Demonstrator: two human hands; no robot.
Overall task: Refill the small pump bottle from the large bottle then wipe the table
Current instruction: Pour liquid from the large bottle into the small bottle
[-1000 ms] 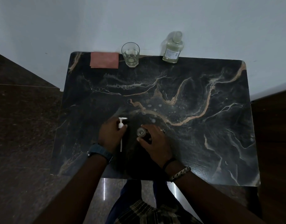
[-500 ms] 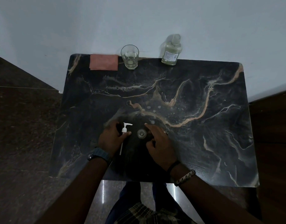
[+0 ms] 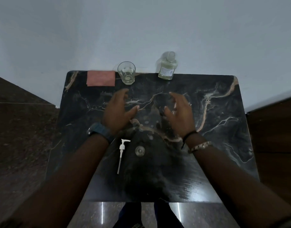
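The white pump head (image 3: 122,152) with its long dip tube lies flat on the black marble table (image 3: 223,145). Right beside it stands the small dark pump bottle (image 3: 140,150), seen from above with its round mouth uncovered. The large clear bottle (image 3: 167,66) of pale liquid stands capped at the table's far edge. A pink cloth (image 3: 101,78) lies at the far left corner. My left hand (image 3: 118,112) and my right hand (image 3: 181,112) hover over the middle of the table with fingers spread, holding nothing, short of the glass and the large bottle.
A clear drinking glass (image 3: 126,73) with a little liquid stands between the cloth and the large bottle. A pale wall rises right behind the table. Dark floor surrounds the table on the left, right and near sides.
Both hands let go of the pump head and the small bottle and moved away from me toward the far edge. The pump head now lies on the table.
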